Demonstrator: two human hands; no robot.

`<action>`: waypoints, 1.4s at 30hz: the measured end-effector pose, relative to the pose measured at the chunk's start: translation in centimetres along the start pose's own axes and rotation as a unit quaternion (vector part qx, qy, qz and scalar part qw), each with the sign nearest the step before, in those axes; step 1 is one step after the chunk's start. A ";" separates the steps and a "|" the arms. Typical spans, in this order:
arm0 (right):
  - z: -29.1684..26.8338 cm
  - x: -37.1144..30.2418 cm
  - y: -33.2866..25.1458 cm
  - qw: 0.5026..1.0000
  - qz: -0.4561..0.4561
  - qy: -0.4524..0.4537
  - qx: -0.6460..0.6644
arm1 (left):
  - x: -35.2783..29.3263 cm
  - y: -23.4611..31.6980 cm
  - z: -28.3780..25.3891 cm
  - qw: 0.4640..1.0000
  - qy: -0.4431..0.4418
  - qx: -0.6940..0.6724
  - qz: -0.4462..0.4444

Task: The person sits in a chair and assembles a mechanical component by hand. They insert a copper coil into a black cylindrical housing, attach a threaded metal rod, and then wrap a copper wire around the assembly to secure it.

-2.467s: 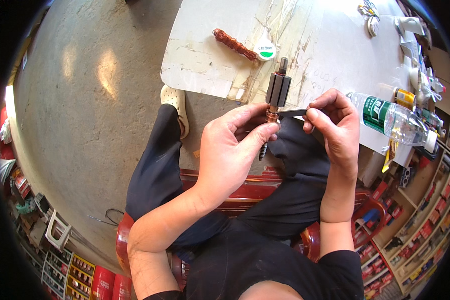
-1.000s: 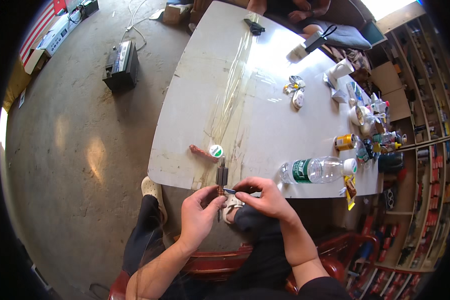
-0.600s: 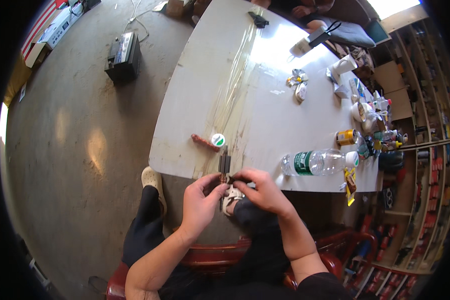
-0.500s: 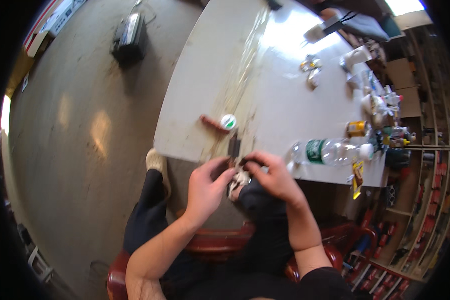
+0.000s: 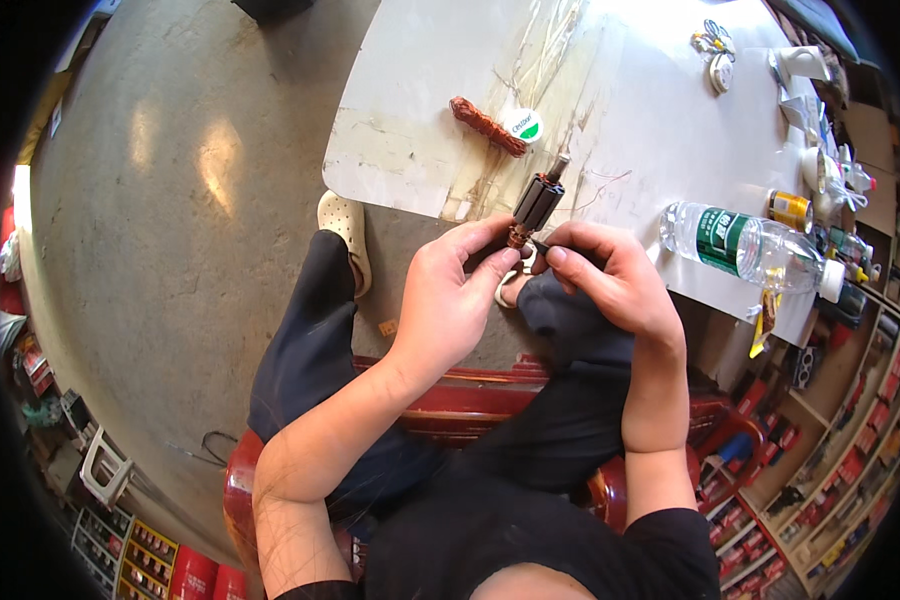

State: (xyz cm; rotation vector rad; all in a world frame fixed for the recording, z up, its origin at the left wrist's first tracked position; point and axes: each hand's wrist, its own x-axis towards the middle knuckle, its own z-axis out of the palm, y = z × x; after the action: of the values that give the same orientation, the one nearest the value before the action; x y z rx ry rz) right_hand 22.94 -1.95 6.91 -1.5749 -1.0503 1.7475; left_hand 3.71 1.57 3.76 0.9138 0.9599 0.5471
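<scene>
Just past the near edge of the table, my left hand (image 5: 454, 287) pinches a motor armature (image 5: 538, 204) by its copper-coloured lower end. The armature has a dark ribbed core and a metal shaft pointing away from me, tilted to the right. Close beside that copper end is my right hand (image 5: 615, 278), thumb and forefinger pressed together around a small dark thing too hidden to name. Beyond the armature, a reddish-brown bundle of copper wire (image 5: 485, 126) lies on the white table (image 5: 400, 150). A white round lid-like piece with a green mark (image 5: 523, 125) touches the bundle's right end.
On the right side of the table lie a clear plastic bottle (image 5: 760, 248) with a green label and a yellow can (image 5: 791, 211). A small cord bundle (image 5: 713, 42) rests at the back. Red shelving with boxes lines the right. I sit on a dark red wooden chair (image 5: 470, 415).
My view has shifted, so the table and its things appear higher and further right. The armature shows clearly now; it was blurred before. Both hands remain close together.
</scene>
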 end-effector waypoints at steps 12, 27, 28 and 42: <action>-0.4 0.8 0.1 0.998 0.044 -0.033 0.036 | 0.0 -0.4 -0.3 0.990 0.018 0.124 0.067; 0.8 0.4 1.2 0.996 0.004 0.047 0.071 | -0.1 0.6 -0.4 0.978 0.003 0.192 0.085; 0.7 0.4 1.5 0.997 -0.004 0.050 0.054 | -0.1 0.6 -0.4 0.979 0.004 0.188 0.077; 2.0 0.2 1.5 0.990 -0.077 0.113 -0.027 | 0.2 0.7 -0.8 0.959 0.029 0.245 0.138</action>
State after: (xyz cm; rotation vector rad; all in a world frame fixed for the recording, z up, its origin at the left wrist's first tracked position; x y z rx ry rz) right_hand 21.04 -2.91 5.58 -1.6339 -1.0829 1.4114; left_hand 3.12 2.43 4.05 1.5003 1.0489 0.5828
